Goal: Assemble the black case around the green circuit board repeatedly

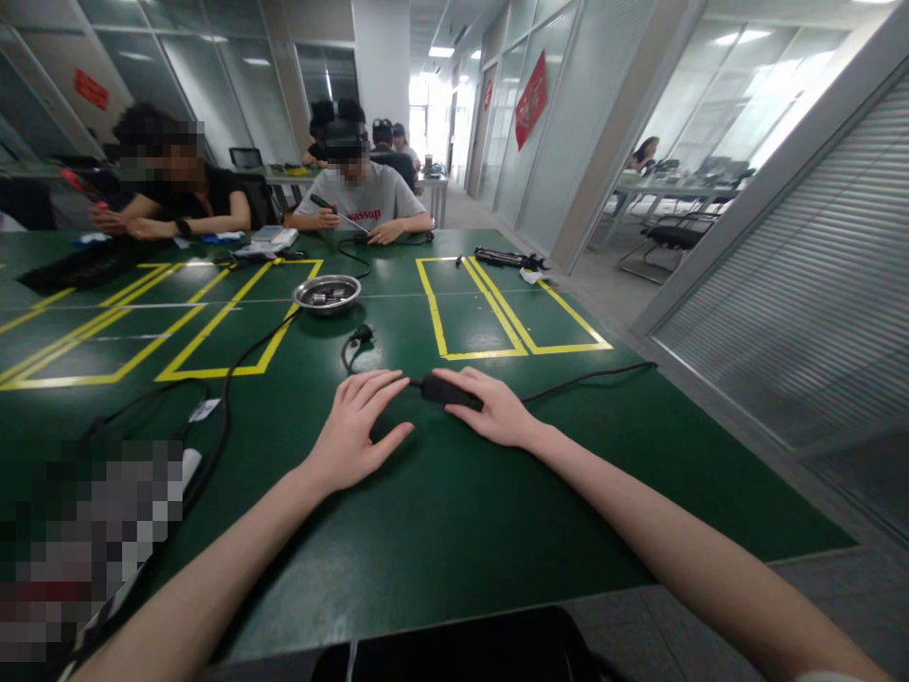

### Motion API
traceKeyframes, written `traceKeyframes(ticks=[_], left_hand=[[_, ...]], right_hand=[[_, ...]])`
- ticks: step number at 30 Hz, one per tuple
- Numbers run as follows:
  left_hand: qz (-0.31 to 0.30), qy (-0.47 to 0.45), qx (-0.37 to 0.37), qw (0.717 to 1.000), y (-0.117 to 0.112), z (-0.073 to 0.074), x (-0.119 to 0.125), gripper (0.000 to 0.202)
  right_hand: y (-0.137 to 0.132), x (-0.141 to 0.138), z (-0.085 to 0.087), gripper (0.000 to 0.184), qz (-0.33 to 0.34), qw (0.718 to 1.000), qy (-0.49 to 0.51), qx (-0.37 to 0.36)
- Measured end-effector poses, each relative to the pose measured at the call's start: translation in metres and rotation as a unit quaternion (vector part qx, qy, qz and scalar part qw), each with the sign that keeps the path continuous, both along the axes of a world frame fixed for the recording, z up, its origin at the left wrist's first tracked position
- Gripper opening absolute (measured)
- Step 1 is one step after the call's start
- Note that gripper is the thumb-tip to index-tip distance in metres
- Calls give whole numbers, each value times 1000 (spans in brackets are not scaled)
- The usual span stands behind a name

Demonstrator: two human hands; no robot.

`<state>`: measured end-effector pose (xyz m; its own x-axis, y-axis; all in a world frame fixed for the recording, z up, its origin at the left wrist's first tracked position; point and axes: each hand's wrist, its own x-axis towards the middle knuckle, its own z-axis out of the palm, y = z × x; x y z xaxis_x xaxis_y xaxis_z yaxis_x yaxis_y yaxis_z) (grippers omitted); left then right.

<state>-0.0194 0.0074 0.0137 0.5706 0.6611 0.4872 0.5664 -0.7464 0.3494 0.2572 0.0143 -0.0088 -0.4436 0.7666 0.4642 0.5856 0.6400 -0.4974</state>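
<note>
My right hand (pixel 490 403) grips a black power adapter (pixel 441 390), fingers over its far side and thumb along the near side. The adapter rests on or just above the green tabletop; I cannot tell which. One cord (pixel 582 381) runs from it to the right table edge, and a short lead leaves its left end. Just left of the adapter, my left hand (pixel 359 426) is open, thumb apart from the fingers, holding nothing. Beyond the left fingertips a black plug (pixel 363 334) lies on the table with its cable curling down behind that hand.
A metal bowl (pixel 328 295) with small metal parts stands beyond the plug. Yellow tape (pixel 487 355) outlines boxes on the green table (pixel 540 511). A folded black tripod-like object (pixel 507 258) lies far right. Across the table, one person (pixel 362 189) holds a screwdriver (pixel 325 204); another sits left.
</note>
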Motion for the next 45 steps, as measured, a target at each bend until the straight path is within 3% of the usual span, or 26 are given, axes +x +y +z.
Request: traceKeyframes(ticks=[3, 7, 10, 16, 20, 27, 35, 40, 45], left_hand=[[-6, 3, 8, 1000, 2, -1, -3, 44], [-41, 19, -26, 999, 3, -6, -2, 38], [-50, 15, -51, 997, 1, -8, -1, 49], [-52, 17, -75, 996, 1, -10, -2, 54], [-60, 20, -83, 994, 1, -11, -3, 51], [-68, 27, -83, 994, 0, -11, -3, 50], [-70, 40, -89, 993, 1, -14, -2, 50], [-71, 41, -94, 992, 1, -14, -2, 50], [-75, 41, -96, 992, 1, -14, -2, 48]], right_hand=[[25, 32, 0, 56, -146, 980, 133, 8], [48, 79, 0, 62, -343, 910, 218, 79], [53, 104, -3, 64, -413, 878, 220, 98], [50, 123, -15, 58, -486, 869, 88, -42], [50, 130, -16, 58, -503, 862, 24, -59], [52, 139, -15, 55, -395, 916, -10, -70], [58, 153, -26, 59, -561, 821, -32, -97], [61, 157, -32, 63, -575, 813, -22, -85], [62, 157, -29, 51, -571, 819, 31, -46]])
